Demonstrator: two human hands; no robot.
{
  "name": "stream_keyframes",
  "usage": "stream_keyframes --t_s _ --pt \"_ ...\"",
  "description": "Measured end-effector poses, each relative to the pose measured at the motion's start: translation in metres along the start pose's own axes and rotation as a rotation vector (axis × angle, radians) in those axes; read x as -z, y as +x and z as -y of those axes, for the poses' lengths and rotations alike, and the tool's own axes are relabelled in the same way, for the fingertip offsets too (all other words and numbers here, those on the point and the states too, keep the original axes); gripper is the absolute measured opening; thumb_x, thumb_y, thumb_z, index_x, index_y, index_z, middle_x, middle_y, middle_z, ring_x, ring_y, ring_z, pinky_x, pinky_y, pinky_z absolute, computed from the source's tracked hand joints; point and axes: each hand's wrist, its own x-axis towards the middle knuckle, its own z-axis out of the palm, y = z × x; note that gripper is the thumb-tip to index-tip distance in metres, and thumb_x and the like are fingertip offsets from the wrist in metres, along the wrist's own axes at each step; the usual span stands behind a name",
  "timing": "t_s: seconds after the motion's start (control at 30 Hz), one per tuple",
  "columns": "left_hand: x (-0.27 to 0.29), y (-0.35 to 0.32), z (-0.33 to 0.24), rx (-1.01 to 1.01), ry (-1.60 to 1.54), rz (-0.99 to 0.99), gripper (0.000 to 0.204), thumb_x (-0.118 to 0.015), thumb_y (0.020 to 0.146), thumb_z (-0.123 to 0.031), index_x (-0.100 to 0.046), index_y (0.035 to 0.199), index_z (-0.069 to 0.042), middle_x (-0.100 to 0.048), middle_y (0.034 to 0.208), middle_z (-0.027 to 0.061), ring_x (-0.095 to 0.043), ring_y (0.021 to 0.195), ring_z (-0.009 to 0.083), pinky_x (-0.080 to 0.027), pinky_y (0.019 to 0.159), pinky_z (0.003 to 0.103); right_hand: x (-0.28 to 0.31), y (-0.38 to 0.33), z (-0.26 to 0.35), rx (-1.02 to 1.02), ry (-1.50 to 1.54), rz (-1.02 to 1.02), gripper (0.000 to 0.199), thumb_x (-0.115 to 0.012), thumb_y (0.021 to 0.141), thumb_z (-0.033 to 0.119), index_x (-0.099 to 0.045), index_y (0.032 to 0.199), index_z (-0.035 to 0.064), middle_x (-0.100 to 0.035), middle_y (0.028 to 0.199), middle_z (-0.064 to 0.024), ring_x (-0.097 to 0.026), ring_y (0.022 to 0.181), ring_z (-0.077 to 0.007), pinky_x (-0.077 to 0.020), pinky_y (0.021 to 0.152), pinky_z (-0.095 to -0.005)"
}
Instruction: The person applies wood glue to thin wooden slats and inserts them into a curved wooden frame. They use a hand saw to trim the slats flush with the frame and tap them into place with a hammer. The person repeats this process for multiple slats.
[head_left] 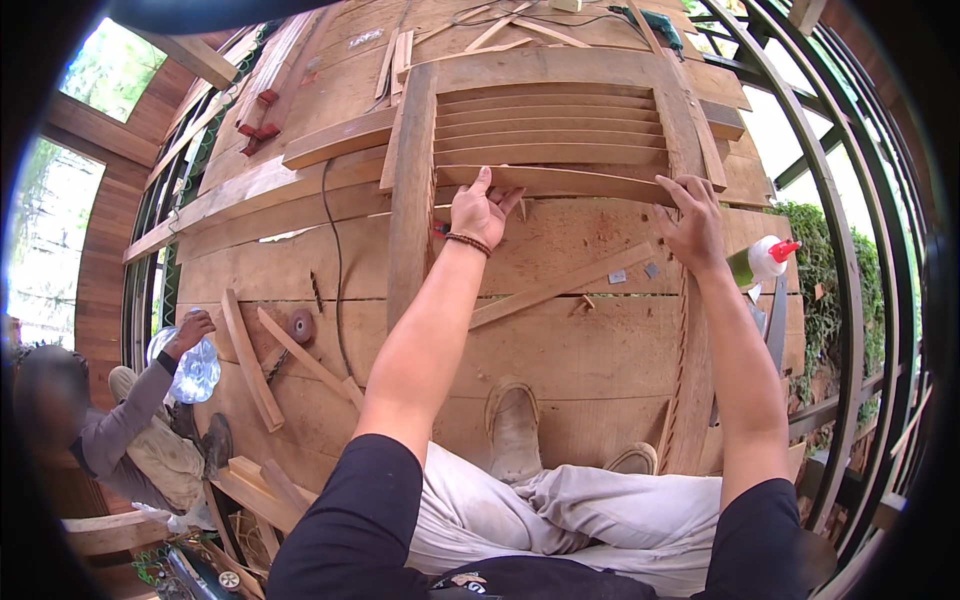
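A wooden frame lies on the plank floor in front of me, with several thin parallel slats set across its far part. The nearest wooden slat spans between the two side pieces. My left hand is closed on its left end, thumb on top and fingers curled beneath. At the other end, my right hand grips the slat beside the right side piece, its fingers bent over the edge. Whether the slat's ends sit in the side pieces is hidden by my hands.
A bottle with a red nozzle and a saw blade lie to the right. Loose wood strips, a grinding disc and a black cable lie left. A co-worker's hand holds a clear water jug. A green power tool sits far off.
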Motion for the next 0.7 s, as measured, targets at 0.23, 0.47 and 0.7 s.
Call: stream_keyframes --t_s 0.23,0.47,0.7 --pt "-0.0026 0.0003 -0.0022 -0.014 0.014 -0.042 0.024 -0.058 0.106 -0.016 -0.053 0.127 -0.006 -0.065 0.124 0.0114 -0.065 0.116 0.0305 -0.059 0.1 0.053 -0.0027 -0.0002 -0.0044 0.006 -0.035 0.021 0.045 -0.076 0.084 0.015 -0.07 0.128 0.0123 -0.064 0.116 -0.0093 -0.058 0.114 -0.0301 -0.0457 0.101 -0.0429" --pt "-0.0022 -0.0002 -0.0045 -0.033 0.019 -0.037 0.027 -0.059 0.105 -0.015 -0.05 0.129 -0.005 -0.064 0.125 0.0114 -0.065 0.116 0.0309 -0.059 0.1 0.053 -0.0037 0.001 -0.0028 0.015 -0.044 0.026 0.045 -0.076 0.085 0.015 -0.071 0.129 0.013 -0.065 0.116 -0.0087 -0.057 0.116 -0.0305 -0.0449 0.101 -0.0437" --pt "-0.0026 -0.0016 -0.0045 -0.029 0.015 -0.044 0.029 -0.058 0.105 -0.014 -0.048 0.131 -0.005 -0.063 0.127 0.0122 -0.065 0.117 0.0314 -0.059 0.101 0.053 -0.0019 0.0024 -0.0014 0.004 -0.059 0.05 0.048 -0.078 0.085 0.015 -0.07 0.132 0.0132 -0.065 0.116 -0.0107 -0.057 0.115 -0.0307 -0.0453 0.103 -0.0419"
